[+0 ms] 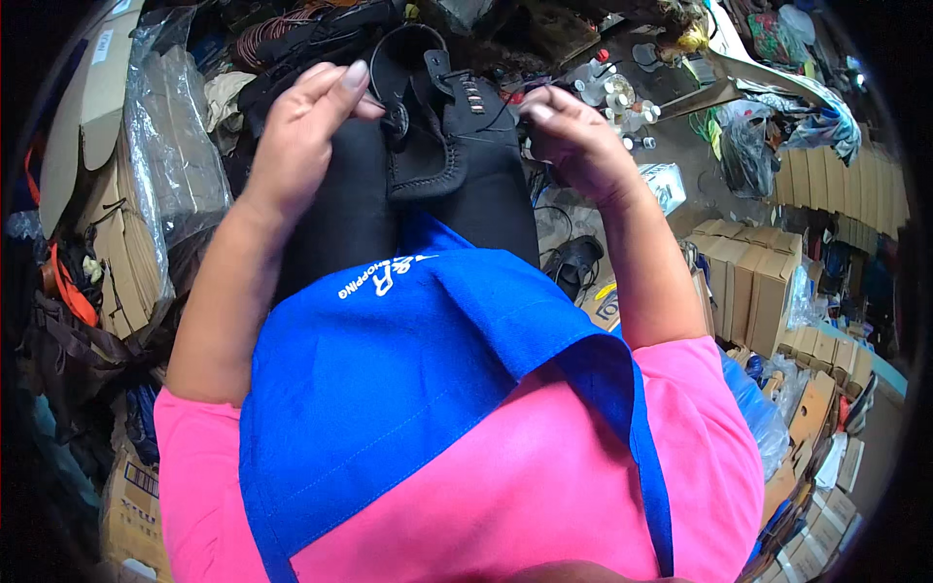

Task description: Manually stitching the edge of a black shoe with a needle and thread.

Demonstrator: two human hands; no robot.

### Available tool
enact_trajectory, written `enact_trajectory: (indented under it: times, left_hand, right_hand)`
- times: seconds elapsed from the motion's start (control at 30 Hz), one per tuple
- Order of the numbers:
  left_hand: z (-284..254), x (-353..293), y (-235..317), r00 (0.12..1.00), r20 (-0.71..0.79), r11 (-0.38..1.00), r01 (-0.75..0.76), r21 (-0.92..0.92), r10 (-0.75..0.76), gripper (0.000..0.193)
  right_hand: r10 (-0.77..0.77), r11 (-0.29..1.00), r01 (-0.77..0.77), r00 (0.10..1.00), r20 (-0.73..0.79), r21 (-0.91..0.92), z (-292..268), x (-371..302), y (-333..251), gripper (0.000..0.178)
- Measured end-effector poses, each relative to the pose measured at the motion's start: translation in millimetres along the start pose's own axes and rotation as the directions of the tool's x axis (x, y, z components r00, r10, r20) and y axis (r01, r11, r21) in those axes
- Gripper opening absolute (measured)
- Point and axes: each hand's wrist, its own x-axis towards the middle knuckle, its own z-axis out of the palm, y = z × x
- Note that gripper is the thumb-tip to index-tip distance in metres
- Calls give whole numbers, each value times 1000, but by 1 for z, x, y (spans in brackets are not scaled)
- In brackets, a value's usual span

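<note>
Across my lap, on my black trousers, lies a black leather shoe upper [426,173] with thick stitching along its edge and a curved strap at its far end. My left hand [309,121] is raised just left of it, thumb and fingers drawn together; whatever they may hold is too small to make out. To the right of the upper, my right hand [581,141] is closed with its fingertips pinched. A thin dark thread [501,115] runs between the stitched leather and those fingertips. A row of light stitches [473,95] shows beside the strap.
Small bottles [617,95] stand on the floor beyond my right hand. Stacked cardboard [748,282] is at the right, with clear plastic sheeting [180,126] and folded cartons at the left. A black shoe [577,260] rests on the floor by my right leg.
</note>
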Motion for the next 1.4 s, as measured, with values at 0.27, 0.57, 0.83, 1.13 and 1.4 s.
enact_trajectory:
  times: [0.27,0.57,0.83,1.13,1.4]
  left_hand:
    - [39,13,3,960,96,550,232,-802,-264,38]
    - [-7,21,-16,924,79,677,329,-658,-373,45]
    - [-31,59,-8,997,-69,887,5,461,31,46]
    - [25,82,-23,879,438,891,-36,452,-187,41]
    - [24,67,-40,871,488,887,-267,378,54,53]
  right_hand:
    - [-264,120,7,964,-25,-993,39,3,10,26]
    - [-406,24,176,901,151,-984,11,-3,52,33]
    - [-442,88,153,891,99,-984,12,-5,59,32]
    - [18,915,-113,970,-242,-387,-3,-30,44,35]
    - [-410,523,253,912,20,-814,12,-5,-5,35]
